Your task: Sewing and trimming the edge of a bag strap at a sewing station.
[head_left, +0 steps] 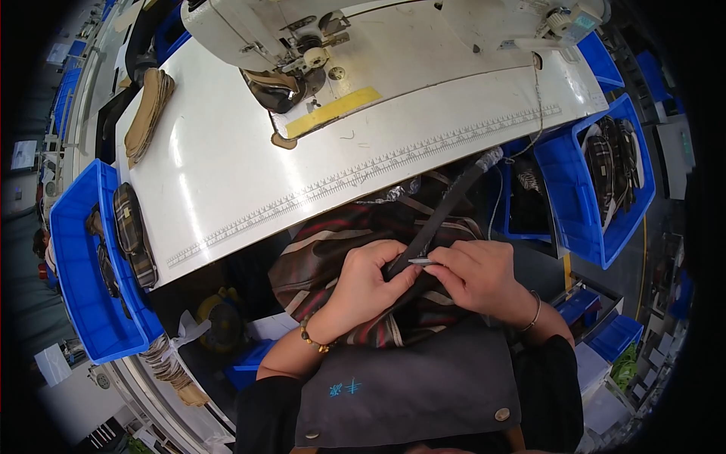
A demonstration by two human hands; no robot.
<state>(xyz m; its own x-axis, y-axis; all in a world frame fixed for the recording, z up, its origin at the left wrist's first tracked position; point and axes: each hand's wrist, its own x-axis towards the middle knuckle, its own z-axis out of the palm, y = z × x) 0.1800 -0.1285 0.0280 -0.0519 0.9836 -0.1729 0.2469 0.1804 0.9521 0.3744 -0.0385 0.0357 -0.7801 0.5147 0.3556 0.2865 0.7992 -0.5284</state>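
Note:
Over my lap lies a bundle of dark striped fabric point(314, 253) in brown, red and cream. A long dark strap point(441, 216), rounded like a bag handle, runs across it; its far end is wrapped in clear plastic. My left hand point(370, 280) is closed on the strap, thumb and fingers pinching it. Close beside it, my right hand point(480, 276) grips a small pointed metal tool point(420, 262), its tip turned toward my left thumb and touching or nearly touching the strap. Most of the tool is hidden inside my right fingers.
Ahead stands a white sewing table point(227, 189) with a printed ruler strip and a sewing machine point(249, 38). Brown curved pieces point(149, 113) lie at its left. Blue bins holding plaid items flank it, one on the left point(91, 287), another on the right point(563, 189).

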